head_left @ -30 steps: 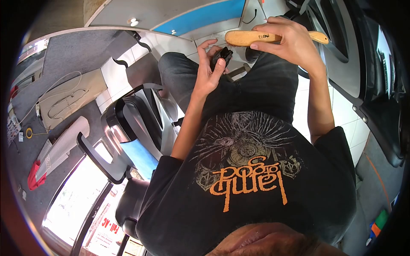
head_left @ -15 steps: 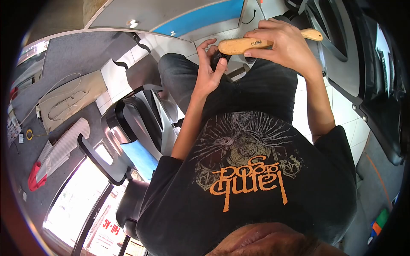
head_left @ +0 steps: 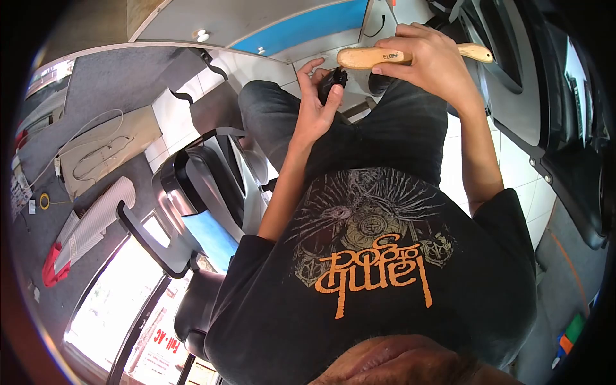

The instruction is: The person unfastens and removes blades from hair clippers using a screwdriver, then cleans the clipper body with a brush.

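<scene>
My left hand [head_left: 316,106] is wrapped round a small black object [head_left: 331,83], partly hidden by the fingers. Its jagged end points up and to the right. In my right hand [head_left: 436,61] is a wooden brush [head_left: 357,58] with dark lettering on its back, gripped near the middle. The brush's wide end lies just above and right of the black object; whether the two touch is unclear. Its thin handle end sticks out beyond my right hand. Any bristles are hidden from view. Both hands are above my lap.
A grey and blue cabinet [head_left: 301,32] with white knobs stands ahead. At the left is a black and silver chair [head_left: 208,176] with a blue cloth [head_left: 210,234]. Another black chair [head_left: 513,83] is at the right. A board with a cable [head_left: 109,147] lies far left.
The brush went left over the black object, then back right and slightly up, uncovering it. The black object has tilted a little in my left hand.
</scene>
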`<state>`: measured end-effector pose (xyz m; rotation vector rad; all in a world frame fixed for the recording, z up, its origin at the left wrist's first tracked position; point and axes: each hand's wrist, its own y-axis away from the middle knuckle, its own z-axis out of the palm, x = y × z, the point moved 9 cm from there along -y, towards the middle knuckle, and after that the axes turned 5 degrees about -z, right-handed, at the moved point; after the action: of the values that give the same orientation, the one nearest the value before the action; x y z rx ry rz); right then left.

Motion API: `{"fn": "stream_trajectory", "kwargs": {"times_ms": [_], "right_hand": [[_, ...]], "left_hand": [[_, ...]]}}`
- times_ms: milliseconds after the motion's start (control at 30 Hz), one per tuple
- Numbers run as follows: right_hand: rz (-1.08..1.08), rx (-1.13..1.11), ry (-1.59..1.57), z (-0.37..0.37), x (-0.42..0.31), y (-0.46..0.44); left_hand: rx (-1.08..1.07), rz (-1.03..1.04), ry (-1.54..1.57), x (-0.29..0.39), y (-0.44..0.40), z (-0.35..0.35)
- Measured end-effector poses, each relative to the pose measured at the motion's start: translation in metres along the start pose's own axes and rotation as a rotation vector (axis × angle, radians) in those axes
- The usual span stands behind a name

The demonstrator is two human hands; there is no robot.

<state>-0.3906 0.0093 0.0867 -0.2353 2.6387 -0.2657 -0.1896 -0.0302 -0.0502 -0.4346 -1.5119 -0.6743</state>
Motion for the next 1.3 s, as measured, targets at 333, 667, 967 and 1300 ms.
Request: {"fn": "stream_trajectory", "kwargs": {"times_ms": [333,667,967,1300], "right_hand": [[0.107,-0.078,0.002,0.007,0.008,0.000],[0.114,-0.057,-0.021,0.008,0.004,0.000],[0.103,-0.001,0.040,0.009,0.005,0.000],[0.195,0.012,0.018,0.010,-0.001,0.003]], "left_hand": [[0.049,0.024,-0.011,-0.003,-0.001,-0.001],[0.093,0.082,-0.127,-0.003,0.000,-0.005],[0.119,0.085,-0.092,0.005,0.001,-0.001],[0.161,0.099,-0.066,0.004,-0.001,0.001]]}}
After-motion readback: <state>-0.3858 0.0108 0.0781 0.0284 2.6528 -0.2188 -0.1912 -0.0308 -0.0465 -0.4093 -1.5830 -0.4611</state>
